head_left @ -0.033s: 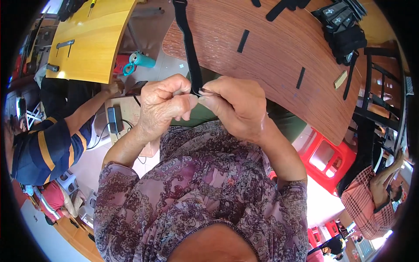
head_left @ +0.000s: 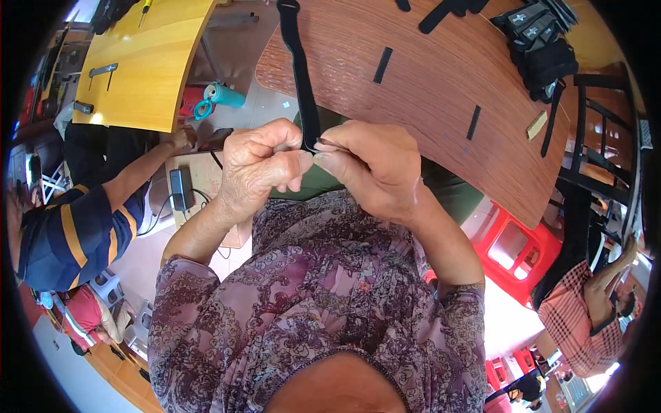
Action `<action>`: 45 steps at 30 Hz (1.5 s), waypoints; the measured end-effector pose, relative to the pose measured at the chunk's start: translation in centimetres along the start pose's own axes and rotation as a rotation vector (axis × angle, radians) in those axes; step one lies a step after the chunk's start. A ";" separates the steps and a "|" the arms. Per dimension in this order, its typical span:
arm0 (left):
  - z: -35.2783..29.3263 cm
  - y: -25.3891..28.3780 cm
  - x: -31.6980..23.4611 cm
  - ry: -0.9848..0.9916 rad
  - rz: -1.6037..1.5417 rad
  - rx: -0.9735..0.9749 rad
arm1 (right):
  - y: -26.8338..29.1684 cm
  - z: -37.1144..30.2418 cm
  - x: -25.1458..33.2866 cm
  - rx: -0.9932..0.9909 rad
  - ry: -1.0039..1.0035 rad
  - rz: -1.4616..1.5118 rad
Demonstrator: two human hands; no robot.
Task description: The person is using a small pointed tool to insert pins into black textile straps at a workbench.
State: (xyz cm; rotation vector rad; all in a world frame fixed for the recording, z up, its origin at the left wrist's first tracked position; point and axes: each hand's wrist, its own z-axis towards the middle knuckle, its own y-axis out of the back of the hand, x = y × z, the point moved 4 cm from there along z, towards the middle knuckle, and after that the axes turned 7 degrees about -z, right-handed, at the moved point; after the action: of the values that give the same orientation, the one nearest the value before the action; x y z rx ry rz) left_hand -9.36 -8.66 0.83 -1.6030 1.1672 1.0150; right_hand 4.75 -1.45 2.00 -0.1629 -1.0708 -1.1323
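Observation:
A long black strap (head_left: 303, 82) runs from between my hands up across the edge of the brown table (head_left: 358, 41), its far rounded end lying at the top. My left hand (head_left: 265, 162) is closed, thumb and fingers pinching the strap's near end from the left side. Close against it, my right hand (head_left: 372, 165) is closed too, thumb and forefinger pinched on the same end. A small dark edge shows at the right fingertips; the fingers hide the rest.
Short black strips (head_left: 383, 65) lie on the table, with a pile of black straps (head_left: 544, 58) at its far right and a small tan block (head_left: 537, 126). Red stool (head_left: 513, 255) on the right; teal bottle (head_left: 226, 95) and yellow table (head_left: 148, 62) on the left. A co-worker's arm (head_left: 141, 165) is at left.
The far end of the strap has shifted slightly to the right. Both hands hold nearly the same position and grip.

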 end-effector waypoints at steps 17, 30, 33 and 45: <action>-0.8 0.0 -2.3 -0.103 0.143 0.082 | -1.3 -0.2 -0.2 0.022 -0.649 0.703; -2.6 2.2 -3.1 -0.469 0.449 -0.049 | 1.3 1.5 -1.0 0.127 -0.580 0.502; -2.5 1.4 -3.9 -0.562 0.597 -0.082 | 0.2 0.4 -0.9 0.247 -0.510 0.513; -2.2 0.3 -2.6 -0.379 0.554 -0.080 | -2.0 0.0 1.9 0.184 -0.070 -0.182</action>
State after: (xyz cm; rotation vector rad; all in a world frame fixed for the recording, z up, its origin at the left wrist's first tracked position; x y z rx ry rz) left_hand -9.97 -10.20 3.80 -1.0859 1.3385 1.6544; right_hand 3.21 -3.68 2.65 0.0414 -1.2651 -1.1895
